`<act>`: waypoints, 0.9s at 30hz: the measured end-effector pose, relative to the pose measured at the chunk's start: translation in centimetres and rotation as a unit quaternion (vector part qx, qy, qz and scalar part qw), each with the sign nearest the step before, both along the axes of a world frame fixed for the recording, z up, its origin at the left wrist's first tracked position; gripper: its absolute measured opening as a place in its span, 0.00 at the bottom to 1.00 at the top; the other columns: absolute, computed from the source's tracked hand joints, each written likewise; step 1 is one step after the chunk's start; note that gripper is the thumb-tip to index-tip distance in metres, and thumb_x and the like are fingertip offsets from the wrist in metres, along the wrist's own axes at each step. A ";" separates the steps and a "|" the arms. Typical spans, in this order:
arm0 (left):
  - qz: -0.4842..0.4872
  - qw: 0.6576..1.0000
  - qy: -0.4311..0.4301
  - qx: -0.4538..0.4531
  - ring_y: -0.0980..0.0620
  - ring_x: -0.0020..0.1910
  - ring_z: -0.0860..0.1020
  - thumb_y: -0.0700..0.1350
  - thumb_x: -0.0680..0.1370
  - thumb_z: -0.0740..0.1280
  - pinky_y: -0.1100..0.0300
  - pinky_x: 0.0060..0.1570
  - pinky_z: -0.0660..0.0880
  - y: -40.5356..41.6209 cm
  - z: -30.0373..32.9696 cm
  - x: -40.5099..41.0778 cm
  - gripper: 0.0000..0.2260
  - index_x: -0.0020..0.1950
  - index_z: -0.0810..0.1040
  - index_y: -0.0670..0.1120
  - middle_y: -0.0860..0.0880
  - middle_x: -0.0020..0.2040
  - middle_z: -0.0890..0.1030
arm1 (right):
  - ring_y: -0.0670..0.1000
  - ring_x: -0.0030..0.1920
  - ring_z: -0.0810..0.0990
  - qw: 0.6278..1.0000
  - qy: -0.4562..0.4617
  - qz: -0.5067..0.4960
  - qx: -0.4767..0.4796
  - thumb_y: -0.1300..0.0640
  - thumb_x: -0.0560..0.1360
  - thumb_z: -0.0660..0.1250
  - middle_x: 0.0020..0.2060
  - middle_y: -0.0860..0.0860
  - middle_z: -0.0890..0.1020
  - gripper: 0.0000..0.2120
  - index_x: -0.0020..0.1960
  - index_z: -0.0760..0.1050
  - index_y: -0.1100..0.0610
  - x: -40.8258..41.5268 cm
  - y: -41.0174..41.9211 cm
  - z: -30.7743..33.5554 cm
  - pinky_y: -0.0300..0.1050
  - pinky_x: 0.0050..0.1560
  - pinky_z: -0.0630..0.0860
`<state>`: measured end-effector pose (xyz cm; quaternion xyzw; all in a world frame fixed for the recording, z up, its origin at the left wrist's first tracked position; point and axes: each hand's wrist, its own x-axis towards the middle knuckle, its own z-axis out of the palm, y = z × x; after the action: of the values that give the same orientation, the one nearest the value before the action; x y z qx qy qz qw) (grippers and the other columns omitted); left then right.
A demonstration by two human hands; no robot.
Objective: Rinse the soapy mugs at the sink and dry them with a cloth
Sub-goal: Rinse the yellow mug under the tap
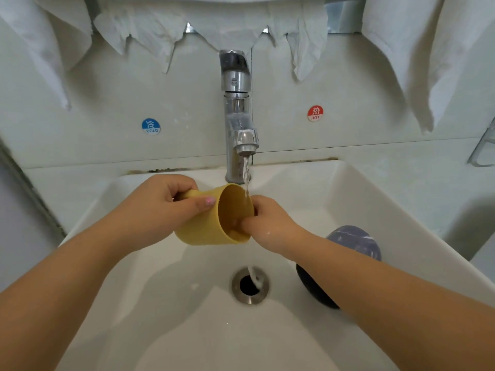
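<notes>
The sink is a wide white basin whose walls slope down to the drain near its middle. Its left and right rims run out toward the lower corners, and the back rim meets the wall just behind the tap. Most of the basin floor in front of the drain lies bare; the left wall is bare too.

Paper towels hang along the top of the wall, well above the basin. A blue sticker sits left of the tap and a red sticker right of it.

A dark mug lies on its side against the right wall, partly hidden behind the right forearm.

Both forearms reach in from the lower corners and meet over the middle of the basin, above the drain. The yellow mug is held there on its side, its mouth turned right, under the tap's spout. The left hand has its fingers curled round the handle, thumb laid along the mug's side. The right hand has its fingers tucked into the mouth, thumb against the rim.

Water falls from the spout past the mug's rim and down into the drain.
</notes>
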<state>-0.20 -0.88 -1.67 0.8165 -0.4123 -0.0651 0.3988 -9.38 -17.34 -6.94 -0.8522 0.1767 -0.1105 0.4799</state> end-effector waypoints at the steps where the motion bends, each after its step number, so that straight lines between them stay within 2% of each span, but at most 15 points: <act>1: 0.002 1.000 -0.001 0.005 0.59 0.27 0.65 0.52 0.75 0.70 0.65 0.30 0.62 0.1 0.0 0.1 0.18 0.31 0.72 0.43 0.54 0.27 0.66 | 0.52 0.35 0.70 1.000 0.011 0.008 0.006 0.67 0.72 0.64 0.34 0.55 0.73 0.04 0.43 0.74 0.69 0.0 0.2 -0.2 0.43 0.34 0.65; 2: 0.000 1.000 0.000 0.010 0.58 0.28 0.66 0.53 0.74 0.70 0.62 0.33 0.63 0.1 0.0 0.1 0.18 0.32 0.72 0.43 0.53 0.28 0.67 | 0.51 0.33 0.69 1.000 0.023 0.008 0.002 0.65 0.73 0.64 0.32 0.55 0.71 0.05 0.39 0.73 0.66 0.0 0.2 -0.4 0.43 0.33 0.64; 4: -0.011 1.000 0.008 0.016 0.57 0.29 0.67 0.54 0.74 0.70 0.60 0.35 0.64 -0.1 -0.2 0.0 0.19 0.33 0.73 0.41 0.52 0.29 0.68 | 0.51 0.31 0.68 0.997 0.054 -0.011 -0.049 0.57 0.76 0.64 0.28 0.52 0.70 0.15 0.32 0.68 0.59 -0.2 0.2 -0.3 0.43 0.33 0.63; 6: -0.023 0.999 0.011 0.029 0.59 0.28 0.66 0.54 0.74 0.70 0.64 0.32 0.64 -0.3 -0.2 -0.3 0.19 0.32 0.72 0.41 0.53 0.28 0.67 | 0.53 0.32 0.70 0.984 0.084 -0.036 -0.156 0.49 0.79 0.58 0.28 0.50 0.70 0.20 0.31 0.65 0.55 -0.3 0.0 0.1 0.44 0.33 0.64; 8: -0.027 0.999 0.015 0.030 0.59 0.27 0.65 0.53 0.74 0.69 0.68 0.29 0.63 -0.5 -0.3 -0.4 0.19 0.33 0.71 0.40 0.53 0.28 0.66 | 0.53 0.35 0.72 0.971 0.081 -0.037 -0.222 0.47 0.81 0.54 0.30 0.50 0.71 0.20 0.33 0.65 0.54 -0.5 -0.2 0.4 0.45 0.35 0.67; 10: -0.018 0.999 0.015 0.022 0.58 0.28 0.65 0.52 0.74 0.69 0.65 0.31 0.64 -0.3 -0.3 -0.2 0.19 0.35 0.72 0.38 0.51 0.29 0.67 | 0.53 0.35 0.72 0.980 0.073 -0.001 -0.187 0.53 0.81 0.56 0.31 0.50 0.72 0.15 0.36 0.67 0.56 -0.4 -0.4 0.6 0.46 0.36 0.68; 12: -0.006 1.000 0.016 0.011 0.58 0.28 0.66 0.52 0.75 0.70 0.61 0.33 0.64 -0.1 -0.2 0.1 0.18 0.34 0.73 0.39 0.51 0.29 0.67 | 0.51 0.32 0.69 0.992 0.058 0.041 -0.102 0.63 0.76 0.60 0.31 0.52 0.70 0.08 0.37 0.69 0.60 -0.3 -0.4 0.6 0.43 0.33 0.66; 14: -0.002 1.000 0.017 0.001 0.58 0.27 0.65 0.52 0.75 0.70 0.61 0.32 0.63 0.0 -0.2 0.2 0.17 0.33 0.73 0.41 0.52 0.28 0.67 | 0.49 0.30 0.68 0.997 0.044 0.041 -0.040 0.66 0.73 0.63 0.31 0.53 0.70 0.03 0.41 0.73 0.66 -0.4 -0.4 0.7 0.40 0.29 0.65; 16: -0.004 1.000 0.008 -0.002 0.58 0.27 0.65 0.51 0.75 0.70 0.64 0.31 0.63 -0.1 -0.2 0.1 0.17 0.34 0.73 0.39 0.52 0.28 0.67 | 0.50 0.29 0.67 0.999 0.028 0.010 -0.036 0.63 0.75 0.63 0.30 0.53 0.70 0.08 0.39 0.73 0.66 -0.3 -0.4 0.6 0.40 0.29 0.64; 18: -0.005 1.000 0.001 -0.013 0.58 0.27 0.64 0.50 0.75 0.70 0.68 0.28 0.62 -0.2 -0.1 -0.2 0.17 0.35 0.73 0.39 0.53 0.27 0.67 | 0.51 0.30 0.68 0.995 0.020 -0.037 -0.094 0.54 0.80 0.59 0.28 0.50 0.70 0.18 0.32 0.68 0.58 -0.3 -0.2 0.6 0.44 0.33 0.65; 20: -0.007 1.000 -0.003 -0.025 0.58 0.26 0.64 0.49 0.75 0.70 0.69 0.26 0.62 -0.3 -0.1 -0.3 0.16 0.33 0.72 0.41 0.54 0.26 0.66 | 0.51 0.33 0.71 0.990 0.007 -0.059 -0.126 0.48 0.82 0.55 0.29 0.48 0.71 0.20 0.33 0.66 0.53 -0.3 -0.1 0.6 0.47 0.36 0.68; 22: -0.007 1.000 -0.008 -0.026 0.58 0.26 0.64 0.49 0.75 0.70 0.69 0.26 0.62 -0.3 -0.1 -0.4 0.17 0.32 0.71 0.42 0.55 0.25 0.65 | 0.51 0.33 0.70 0.997 0.003 -0.040 -0.072 0.53 0.82 0.56 0.30 0.49 0.71 0.17 0.36 0.68 0.56 -0.3 -0.1 0.6 0.46 0.36 0.68; 24: -0.002 0.999 -0.012 -0.032 0.58 0.25 0.63 0.49 0.76 0.69 0.69 0.26 0.62 -0.3 -0.1 -0.4 0.17 0.32 0.70 0.42 0.56 0.25 0.64 | 0.50 0.30 0.67 0.999 0.023 -0.017 0.033 0.64 0.78 0.57 0.30 0.52 0.69 0.09 0.40 0.70 0.59 -0.3 0.2 0.7 0.43 0.31 0.65; 25: 0.000 0.999 -0.015 -0.038 0.58 0.24 0.63 0.49 0.76 0.68 0.69 0.25 0.61 -0.3 -0.1 -0.4 0.18 0.32 0.70 0.40 0.56 0.24 0.64 | 0.49 0.28 0.66 0.994 0.037 -0.017 0.098 0.65 0.77 0.58 0.29 0.53 0.68 0.07 0.41 0.70 0.59 -0.5 0.5 0.7 0.41 0.28 0.63; 27: 0.004 0.998 -0.023 -0.053 0.58 0.24 0.64 0.49 0.77 0.68 0.70 0.25 0.61 -0.3 -0.1 -0.5 0.19 0.34 0.69 0.37 0.56 0.25 0.64 | 0.47 0.25 0.64 0.963 0.082 -0.034 0.254 0.62 0.77 0.61 0.29 0.52 0.68 0.06 0.41 0.68 0.57 -0.6 1.5 0.7 0.37 0.24 0.60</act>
<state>-0.69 -1.18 -1.73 0.7968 -0.4212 -0.0227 0.4326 -10.01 -15.89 -6.24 -0.7021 0.2663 -0.0076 0.6603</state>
